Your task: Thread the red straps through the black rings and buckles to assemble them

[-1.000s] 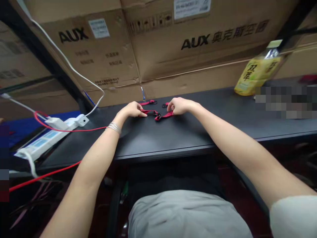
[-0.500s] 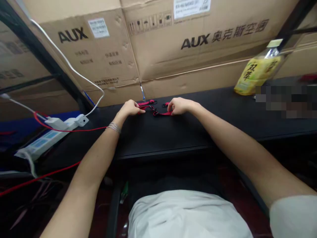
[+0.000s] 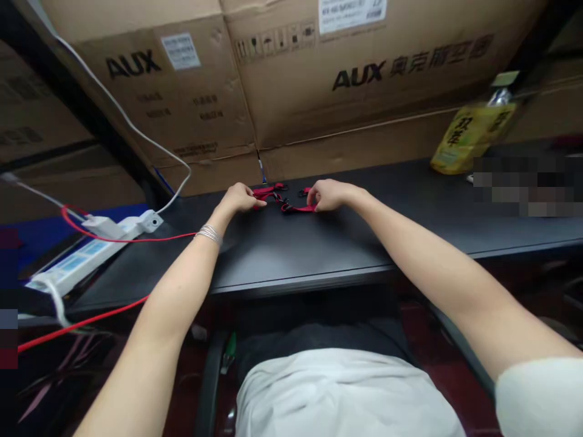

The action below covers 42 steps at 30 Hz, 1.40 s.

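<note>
Red straps with black fittings lie near the back of the black table (image 3: 291,249). My left hand (image 3: 238,199) is closed on the left part of a red strap (image 3: 273,196), thumb pointing right. On the other side, my right hand (image 3: 328,195) pinches the right end of a red strap piece (image 3: 303,209) that runs to a black buckle (image 3: 285,207) between the hands. Behind them rests another strap end (image 3: 279,186) with a black fitting. A short red piece (image 3: 304,192) shows just left of my right fingers, partly hidden by them.
Cardboard boxes (image 3: 364,109) stand along the table's back edge. A yellow-labelled bottle (image 3: 473,136) is at the back right. On the left lie a white power strip (image 3: 91,255) and a white cable (image 3: 132,124); a red cable (image 3: 155,240) runs to my left wrist.
Both hands and the straps keep nearly the same places. The table surface looks brighter and the boxes darker.
</note>
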Available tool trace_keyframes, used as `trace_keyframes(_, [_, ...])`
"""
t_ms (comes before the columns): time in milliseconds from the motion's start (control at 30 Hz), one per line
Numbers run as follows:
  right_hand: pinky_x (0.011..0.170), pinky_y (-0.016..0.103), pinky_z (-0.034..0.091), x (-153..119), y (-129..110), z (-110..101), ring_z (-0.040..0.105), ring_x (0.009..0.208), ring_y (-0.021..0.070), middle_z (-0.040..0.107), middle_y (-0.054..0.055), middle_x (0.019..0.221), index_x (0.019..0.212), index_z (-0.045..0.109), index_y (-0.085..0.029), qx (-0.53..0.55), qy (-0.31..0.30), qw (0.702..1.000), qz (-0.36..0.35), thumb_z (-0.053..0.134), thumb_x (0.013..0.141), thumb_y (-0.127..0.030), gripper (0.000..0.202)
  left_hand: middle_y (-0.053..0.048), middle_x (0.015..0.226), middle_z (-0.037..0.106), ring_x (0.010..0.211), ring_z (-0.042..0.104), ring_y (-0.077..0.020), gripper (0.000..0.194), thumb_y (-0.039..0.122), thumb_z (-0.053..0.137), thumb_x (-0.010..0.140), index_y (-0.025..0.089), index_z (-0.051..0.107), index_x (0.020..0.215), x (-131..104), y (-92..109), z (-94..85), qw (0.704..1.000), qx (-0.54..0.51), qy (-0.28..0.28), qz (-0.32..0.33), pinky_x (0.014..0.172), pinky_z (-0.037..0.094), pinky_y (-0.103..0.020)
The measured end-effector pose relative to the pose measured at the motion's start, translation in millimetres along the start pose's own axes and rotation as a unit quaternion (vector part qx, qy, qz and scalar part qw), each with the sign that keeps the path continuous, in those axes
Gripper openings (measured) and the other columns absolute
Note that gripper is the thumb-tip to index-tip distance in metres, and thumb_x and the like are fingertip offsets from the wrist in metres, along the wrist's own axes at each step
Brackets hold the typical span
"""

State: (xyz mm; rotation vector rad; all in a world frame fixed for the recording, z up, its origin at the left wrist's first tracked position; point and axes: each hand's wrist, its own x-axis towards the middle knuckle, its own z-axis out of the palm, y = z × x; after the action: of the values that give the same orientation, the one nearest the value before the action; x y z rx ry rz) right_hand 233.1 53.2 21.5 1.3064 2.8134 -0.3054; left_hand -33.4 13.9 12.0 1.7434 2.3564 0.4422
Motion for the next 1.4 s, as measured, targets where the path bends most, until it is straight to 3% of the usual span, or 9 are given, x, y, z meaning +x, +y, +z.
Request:
trace_keyframes(800, [0.070, 0.021, 0.045, -0.1, -1.2, 0.0, 0.065, 0.087, 0.0174, 0.072, 0.005, 0.103, 0.109, 0.074, -0.021, 0.000, -0.005, 1.000, -0.009, 0.063, 0.066, -0.011, 0.046, -0.002, 0.061, 0.064, 0.065, 0.061, -0.0188, 0.039, 0.052, 0.084, 0.055, 0.019, 0.068, 0.069, 0.9, -0.7, 2.1, 1.000, -0.019, -0.005, -0.005, 0.060, 0.043, -0.027])
trace_keyframes(1400, [0.073, 0.022, 0.046, -2.7, -3.5, -0.7, 0.065, 0.088, 0.0179, 0.072, 0.004, 0.102, 0.109, 0.074, -0.023, 0.001, -0.004, 1.000, -0.018, 0.065, 0.068, -0.013, 0.042, -0.005, 0.069, 0.069, 0.064, 0.063, -0.0182, 0.038, 0.050, 0.081, 0.061, 0.018, 0.068, 0.076, 5.0, -4.3, 4.0, 0.999, -0.032, -0.020, -0.013, 0.058, 0.047, -0.025])
